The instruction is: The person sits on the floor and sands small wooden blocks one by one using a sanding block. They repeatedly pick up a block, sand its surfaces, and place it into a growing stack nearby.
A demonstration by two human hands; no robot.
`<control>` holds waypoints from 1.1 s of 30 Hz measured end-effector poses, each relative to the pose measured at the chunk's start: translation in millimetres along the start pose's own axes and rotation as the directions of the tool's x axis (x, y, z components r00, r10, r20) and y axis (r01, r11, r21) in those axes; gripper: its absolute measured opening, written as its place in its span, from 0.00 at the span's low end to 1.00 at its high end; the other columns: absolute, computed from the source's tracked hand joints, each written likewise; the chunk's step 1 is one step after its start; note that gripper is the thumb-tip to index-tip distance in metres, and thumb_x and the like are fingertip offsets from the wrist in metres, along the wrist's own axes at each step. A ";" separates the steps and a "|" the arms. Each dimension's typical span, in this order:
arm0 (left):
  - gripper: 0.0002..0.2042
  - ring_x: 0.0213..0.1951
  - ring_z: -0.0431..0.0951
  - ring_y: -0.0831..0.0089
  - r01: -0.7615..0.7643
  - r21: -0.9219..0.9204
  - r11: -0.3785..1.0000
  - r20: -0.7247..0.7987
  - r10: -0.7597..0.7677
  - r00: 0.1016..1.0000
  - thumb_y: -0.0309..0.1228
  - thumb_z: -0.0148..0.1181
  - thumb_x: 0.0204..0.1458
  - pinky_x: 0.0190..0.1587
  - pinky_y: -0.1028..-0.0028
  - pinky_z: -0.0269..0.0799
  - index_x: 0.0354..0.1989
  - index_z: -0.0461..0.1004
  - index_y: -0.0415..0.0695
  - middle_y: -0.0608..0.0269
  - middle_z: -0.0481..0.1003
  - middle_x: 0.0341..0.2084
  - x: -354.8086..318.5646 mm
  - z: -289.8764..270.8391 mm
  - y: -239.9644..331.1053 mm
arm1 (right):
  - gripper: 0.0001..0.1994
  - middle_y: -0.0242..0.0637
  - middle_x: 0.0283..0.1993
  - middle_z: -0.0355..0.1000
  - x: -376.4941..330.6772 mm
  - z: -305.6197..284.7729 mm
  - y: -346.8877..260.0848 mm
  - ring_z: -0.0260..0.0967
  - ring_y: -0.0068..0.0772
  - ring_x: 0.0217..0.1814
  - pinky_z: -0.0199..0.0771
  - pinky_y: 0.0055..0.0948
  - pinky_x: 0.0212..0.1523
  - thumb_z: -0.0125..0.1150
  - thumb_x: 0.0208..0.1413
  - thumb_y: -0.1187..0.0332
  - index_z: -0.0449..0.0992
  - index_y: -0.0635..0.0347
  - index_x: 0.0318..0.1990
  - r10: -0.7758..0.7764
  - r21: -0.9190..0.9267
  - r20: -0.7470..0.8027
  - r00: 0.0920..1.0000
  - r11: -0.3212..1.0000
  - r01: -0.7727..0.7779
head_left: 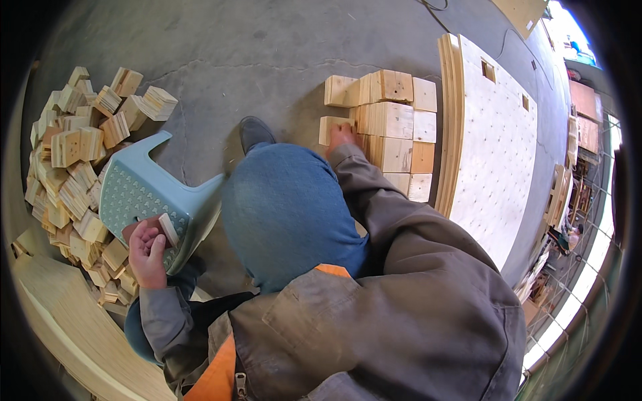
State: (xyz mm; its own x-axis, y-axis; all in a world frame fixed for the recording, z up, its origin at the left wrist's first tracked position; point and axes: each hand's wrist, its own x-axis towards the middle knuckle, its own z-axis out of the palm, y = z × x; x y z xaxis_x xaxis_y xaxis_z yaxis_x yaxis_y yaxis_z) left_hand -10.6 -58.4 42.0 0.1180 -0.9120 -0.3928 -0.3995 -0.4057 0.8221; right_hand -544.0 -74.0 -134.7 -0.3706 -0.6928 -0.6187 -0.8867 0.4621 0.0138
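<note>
My right hand (344, 138) reaches to the near left side of a neat stack of wood blocks (396, 120) and closes round a pale wood block (326, 129) at its edge. The fingertips are partly hidden. To the left, my left hand (146, 257) has curled fingers on a flat reddish-brown piece (164, 226) with a pale edge. This piece is over the seat of a light blue plastic stool (127, 175), which has a raised pattern on top.
A loose heap of wood blocks (73, 174) lies left of the stool. Large plywood panels (495, 134) stand right of the stack. Long pale boards (80, 321) run along the lower left, and wire mesh (568, 321) is at far right. My shoe (256, 134) rests on the concrete floor (221, 40).
</note>
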 end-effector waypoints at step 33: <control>0.24 0.37 0.74 0.79 -0.027 0.159 0.987 0.006 0.026 1.000 0.20 0.69 0.57 0.42 0.78 0.76 0.64 0.74 0.39 0.65 0.74 0.41 5.9 10.4 8.8 | 0.47 0.39 0.85 0.48 44.5 -118.2 -7.9 0.52 0.51 0.83 0.61 0.55 0.76 0.78 0.51 0.47 0.62 0.45 0.77 -0.024 -0.110 -0.259 0.966 0.994 -0.005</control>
State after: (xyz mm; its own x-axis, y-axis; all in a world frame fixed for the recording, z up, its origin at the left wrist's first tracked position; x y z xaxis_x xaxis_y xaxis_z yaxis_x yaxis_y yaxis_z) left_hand -22.9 -66.7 42.6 0.1016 -0.9221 -0.3735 -0.5419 -0.3661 0.7565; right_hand -586.1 -173.9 -69.5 -0.4081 -0.8235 -0.3940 -0.9100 0.4015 0.1033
